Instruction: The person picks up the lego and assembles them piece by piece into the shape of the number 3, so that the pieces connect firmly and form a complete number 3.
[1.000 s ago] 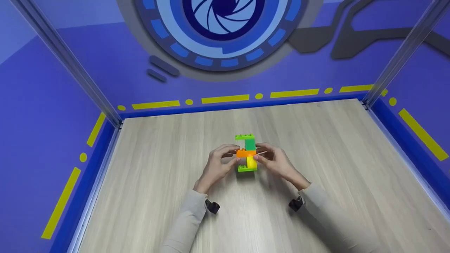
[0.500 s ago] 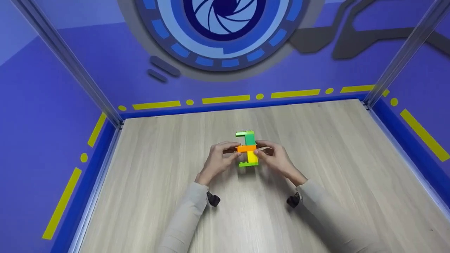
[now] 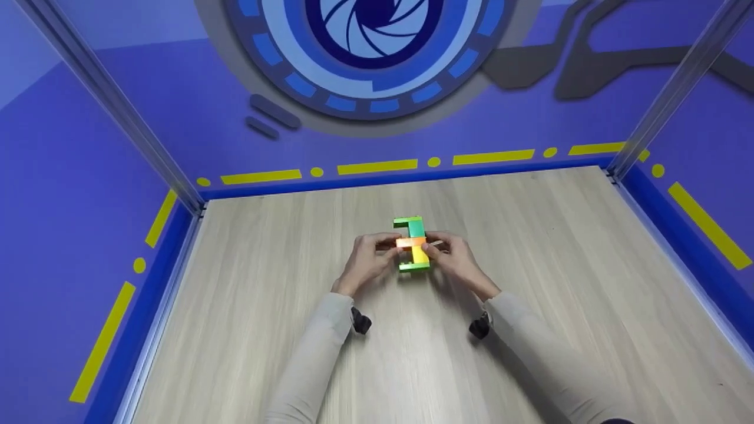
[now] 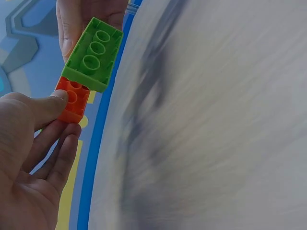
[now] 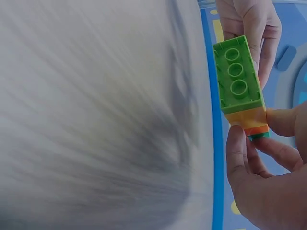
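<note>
Both hands hold one toy brick build above the table. It has an orange brick point(image 3: 410, 242) in the middle, a green brick point(image 3: 416, 228) beyond it, a yellow brick point(image 3: 420, 254) nearer, and lime bricks point(image 3: 414, 267) at both ends. My left hand point(image 3: 366, 259) pinches the free left end of the orange brick between thumb and fingers. On the other side, my right hand point(image 3: 455, 257) grips the build around the yellow and orange bricks. The right wrist view shows the hollow underside of a lime brick point(image 5: 238, 72). Some right fingers are hidden behind the build.
A pale wooden table point(image 3: 283, 247) lies under the hands. Blue printed walls point(image 3: 135, 106) enclose its back and sides, with metal posts point(image 3: 112, 100) at the corners. A small black camera point(image 3: 360, 321) sits at the left wrist, another point(image 3: 479, 326) at the right.
Both hands have moved the build slightly away from the body, toward the back wall. It has tipped a little, so fewer studs show. The grips look the same.
</note>
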`<control>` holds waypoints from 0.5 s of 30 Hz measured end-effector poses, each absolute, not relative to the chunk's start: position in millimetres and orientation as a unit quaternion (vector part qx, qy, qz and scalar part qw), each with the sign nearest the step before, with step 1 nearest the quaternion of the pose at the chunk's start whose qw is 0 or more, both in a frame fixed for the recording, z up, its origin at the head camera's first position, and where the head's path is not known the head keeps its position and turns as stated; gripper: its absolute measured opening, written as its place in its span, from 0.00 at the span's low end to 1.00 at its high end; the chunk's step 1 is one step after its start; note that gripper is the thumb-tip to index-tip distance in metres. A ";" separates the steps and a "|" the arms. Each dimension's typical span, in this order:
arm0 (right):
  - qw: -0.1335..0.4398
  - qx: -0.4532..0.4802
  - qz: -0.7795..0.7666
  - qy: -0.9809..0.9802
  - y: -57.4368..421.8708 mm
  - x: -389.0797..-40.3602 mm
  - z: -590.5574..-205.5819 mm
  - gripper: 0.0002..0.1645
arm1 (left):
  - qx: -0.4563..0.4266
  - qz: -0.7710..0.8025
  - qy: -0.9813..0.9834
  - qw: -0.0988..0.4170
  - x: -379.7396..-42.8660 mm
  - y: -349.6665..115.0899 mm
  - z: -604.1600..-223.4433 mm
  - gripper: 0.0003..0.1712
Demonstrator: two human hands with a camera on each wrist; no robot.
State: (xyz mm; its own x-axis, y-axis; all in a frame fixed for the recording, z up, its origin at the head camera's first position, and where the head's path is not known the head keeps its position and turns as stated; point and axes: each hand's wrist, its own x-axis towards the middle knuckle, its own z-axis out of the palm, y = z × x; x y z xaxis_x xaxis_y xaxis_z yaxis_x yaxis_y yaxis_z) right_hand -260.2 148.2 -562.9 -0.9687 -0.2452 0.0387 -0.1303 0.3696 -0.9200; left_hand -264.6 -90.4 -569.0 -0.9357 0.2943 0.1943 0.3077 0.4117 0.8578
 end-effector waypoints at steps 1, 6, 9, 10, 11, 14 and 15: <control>0.057 -0.107 -0.551 0.826 147.2 -261.3 -563.7 0.27 | -0.176 -0.511 -0.841 0.003 -266.2 -90.8 -569.7 0.20; 0.075 -0.072 -0.550 0.828 142.6 -266.8 -567.1 0.27 | -0.163 -0.506 -0.847 -0.008 -274.3 -91.2 -572.8 0.20; 0.084 -0.055 -0.548 0.830 140.8 -270.4 -569.0 0.27 | -0.156 -0.499 -0.853 -0.010 -279.4 -90.0 -575.3 0.20; 0.086 -0.051 -0.547 0.831 140.3 -271.5 -569.8 0.27 | -0.152 -0.495 -0.855 -0.009 -280.6 -89.6 -576.2 0.20; 0.089 -0.045 -0.547 0.831 139.7 -272.9 -570.9 0.27 | -0.147 -0.492 -0.858 -0.010 -281.7 -89.3 -577.0 0.20; 0.095 -0.038 -0.542 0.834 138.1 -276.3 -575.7 0.27 | -0.130 -0.484 -0.865 -0.019 -283.9 -88.8 -580.6 0.20; 0.095 -0.039 -0.540 0.835 137.7 -277.1 -577.3 0.27 | -0.125 -0.482 -0.867 -0.024 -284.3 -88.8 -581.9 0.20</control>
